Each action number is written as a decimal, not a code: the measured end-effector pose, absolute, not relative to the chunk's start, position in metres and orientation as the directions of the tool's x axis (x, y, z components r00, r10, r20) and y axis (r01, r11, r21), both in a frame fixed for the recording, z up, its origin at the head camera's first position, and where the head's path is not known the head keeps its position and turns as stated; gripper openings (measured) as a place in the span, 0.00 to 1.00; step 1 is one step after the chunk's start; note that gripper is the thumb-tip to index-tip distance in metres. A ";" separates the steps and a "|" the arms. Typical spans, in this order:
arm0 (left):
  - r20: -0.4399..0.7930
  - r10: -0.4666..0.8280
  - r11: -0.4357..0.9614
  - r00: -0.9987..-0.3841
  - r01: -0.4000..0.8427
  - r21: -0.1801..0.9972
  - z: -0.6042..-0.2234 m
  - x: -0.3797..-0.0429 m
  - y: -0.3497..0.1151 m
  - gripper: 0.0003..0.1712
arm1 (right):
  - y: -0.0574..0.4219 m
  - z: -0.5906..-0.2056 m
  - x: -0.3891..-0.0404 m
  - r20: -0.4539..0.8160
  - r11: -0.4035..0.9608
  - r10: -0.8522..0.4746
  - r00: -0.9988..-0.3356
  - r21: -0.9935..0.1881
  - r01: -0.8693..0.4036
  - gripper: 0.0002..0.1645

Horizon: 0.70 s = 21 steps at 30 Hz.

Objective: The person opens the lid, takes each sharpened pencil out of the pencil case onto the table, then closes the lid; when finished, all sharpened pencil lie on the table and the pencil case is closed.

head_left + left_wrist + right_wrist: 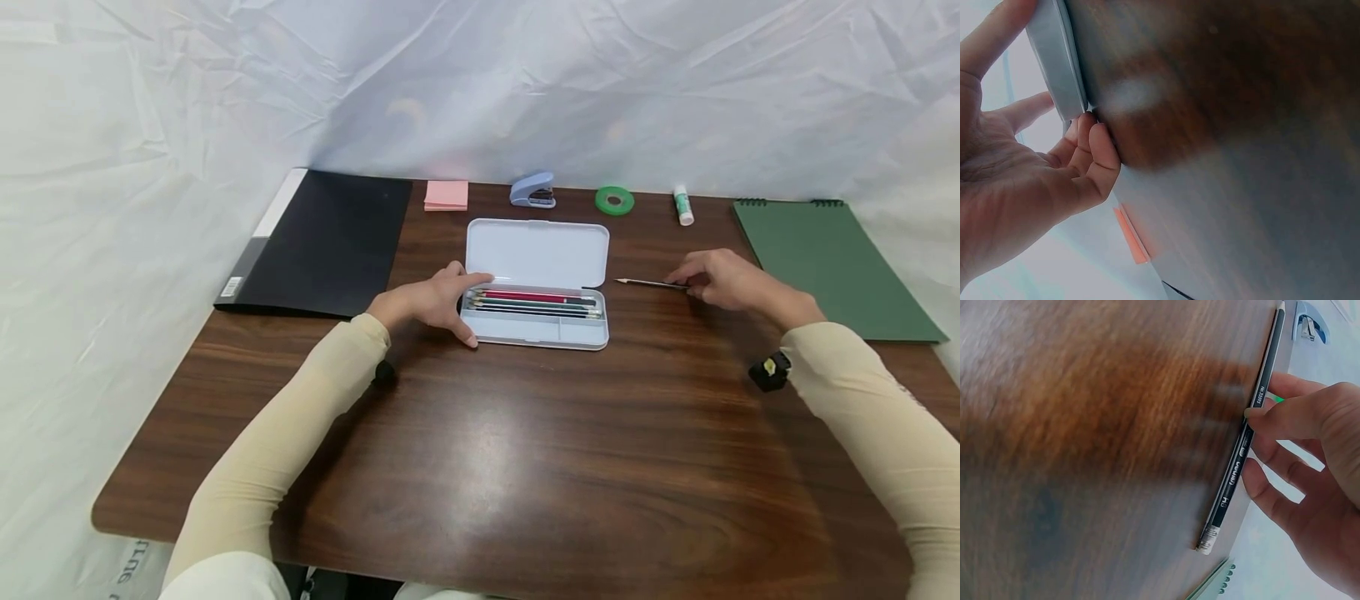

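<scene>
Head view, left hand (433, 302) spread, gripping pencil case (536, 252) by left end, right hand (723, 280) pinching pencil (647, 283)

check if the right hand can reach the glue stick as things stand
Probably yes: only tabletop shows between the right hand and the glue stick, though the fingers pinch a black pencil and would likely need to let go first.

Wore 2 wrinkled cream sleeves (247, 467), white cloth (225, 577) above left. Black wrist unit (770, 372) at right had yellow mark (770, 365).
</scene>
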<state>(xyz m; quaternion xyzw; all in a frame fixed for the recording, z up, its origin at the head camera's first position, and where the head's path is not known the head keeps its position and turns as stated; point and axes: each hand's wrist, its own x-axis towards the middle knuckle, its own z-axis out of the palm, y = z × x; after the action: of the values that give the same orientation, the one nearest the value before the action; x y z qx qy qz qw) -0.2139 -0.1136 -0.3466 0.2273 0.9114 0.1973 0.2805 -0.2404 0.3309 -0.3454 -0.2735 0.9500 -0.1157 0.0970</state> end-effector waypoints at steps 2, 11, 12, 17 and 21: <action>-0.422 0.526 0.818 -0.738 0.304 0.489 -0.346 -0.214 -0.114 0.62 | 0.331 -0.346 -0.240 -0.118 0.822 -0.544 -0.831 -0.274 -0.499 0.22; -0.417 0.529 0.817 -0.739 0.310 0.487 -0.345 -0.214 -0.114 0.62 | 0.331 -0.347 -0.241 -0.107 0.822 -0.543 -0.833 -0.272 -0.500 0.21; -0.418 0.528 0.817 -0.739 0.308 0.487 -0.346 -0.214 -0.114 0.62 | 0.331 -0.347 -0.241 -0.107 0.823 -0.541 -0.834 -0.273 -0.499 0.21; -0.423 0.528 0.816 -0.736 0.301 0.494 -0.347 -0.214 -0.114 0.62 | 0.330 -0.347 -0.242 -0.110 0.825 -0.537 -0.836 -0.278 -0.493 0.22; -0.421 0.530 0.814 -0.736 0.302 0.496 -0.348 -0.214 -0.114 0.62 | 0.331 -0.346 -0.242 -0.099 0.820 -0.537 -0.837 -0.293 -0.492 0.24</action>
<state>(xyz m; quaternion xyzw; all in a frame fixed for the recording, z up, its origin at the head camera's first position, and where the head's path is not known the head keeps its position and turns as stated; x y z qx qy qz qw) -0.2143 -0.1142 -0.3476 0.2288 0.9096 0.2018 0.2822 -0.2417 0.3305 -0.3458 -0.2708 0.9498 -0.1288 0.0889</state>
